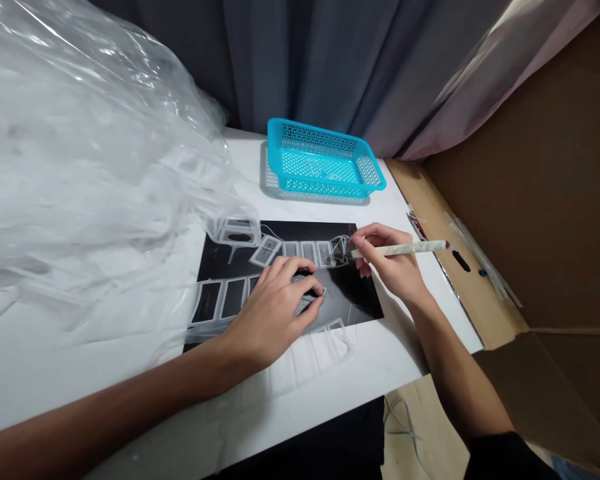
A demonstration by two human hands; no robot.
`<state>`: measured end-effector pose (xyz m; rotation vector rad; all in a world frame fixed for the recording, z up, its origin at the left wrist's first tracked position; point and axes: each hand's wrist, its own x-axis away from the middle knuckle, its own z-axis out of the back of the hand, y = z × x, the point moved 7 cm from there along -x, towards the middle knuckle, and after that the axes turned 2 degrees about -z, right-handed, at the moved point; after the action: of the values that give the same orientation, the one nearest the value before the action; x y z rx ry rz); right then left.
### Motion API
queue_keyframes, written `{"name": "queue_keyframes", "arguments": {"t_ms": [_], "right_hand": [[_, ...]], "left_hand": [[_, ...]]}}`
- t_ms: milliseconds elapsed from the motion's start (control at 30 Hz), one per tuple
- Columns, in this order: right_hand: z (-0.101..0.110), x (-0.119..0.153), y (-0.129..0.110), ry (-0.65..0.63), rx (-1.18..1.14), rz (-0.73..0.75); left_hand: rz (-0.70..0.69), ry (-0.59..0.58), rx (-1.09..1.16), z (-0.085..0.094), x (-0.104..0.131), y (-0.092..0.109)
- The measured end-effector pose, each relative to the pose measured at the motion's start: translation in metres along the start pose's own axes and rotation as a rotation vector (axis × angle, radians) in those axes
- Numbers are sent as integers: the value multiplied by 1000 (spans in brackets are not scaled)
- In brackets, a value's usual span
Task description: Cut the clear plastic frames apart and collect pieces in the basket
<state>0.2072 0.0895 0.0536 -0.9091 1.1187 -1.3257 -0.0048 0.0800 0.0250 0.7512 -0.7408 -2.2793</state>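
Observation:
My right hand (387, 263) holds a white stick-like tool (415, 247) in a pinch, its tip at the right end of a row of clear rectangular pieces (307, 252). That row lies on a black sheet (343, 297) on the white table. My left hand (280, 300) rests over the middle of the sheet, fingers curled, thumb and index finger close together at a small piece that is too hidden to make out. Another strip of clear frames (234, 298) runs beneath and left of my left hand, and a further strip (300, 360) lies below the sheet.
Behind the sheet stands a blue perforated basket (325, 183). A large heap of clear plastic (95, 153) covers the left side. Cardboard (430, 207) borders the table's right edge, with thin tools (417, 225) beside it. Grey curtains (310, 60) hang behind.

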Motion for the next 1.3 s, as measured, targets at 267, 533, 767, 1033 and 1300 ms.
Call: {"name": "queue_keyframes", "arguments": {"t_ms": [267,533,767,1033,1300], "right_hand": [[-28,8,5,-240,-98,-142],[-20,7,1,-390,-35,-40],[-20,11,-10,-507,125,149],[-21,16,-8,-564,152,140],[-23,16,-13,-574,191,168]], "left_hand": [[-67,9,-127,-1,1,9],[-43,-20,-130,-5,-1,7],[-18,10,-53,-2,-5,8],[15,31,-48,-1,-6,9],[39,-34,-82,-8,-6,3]]}}
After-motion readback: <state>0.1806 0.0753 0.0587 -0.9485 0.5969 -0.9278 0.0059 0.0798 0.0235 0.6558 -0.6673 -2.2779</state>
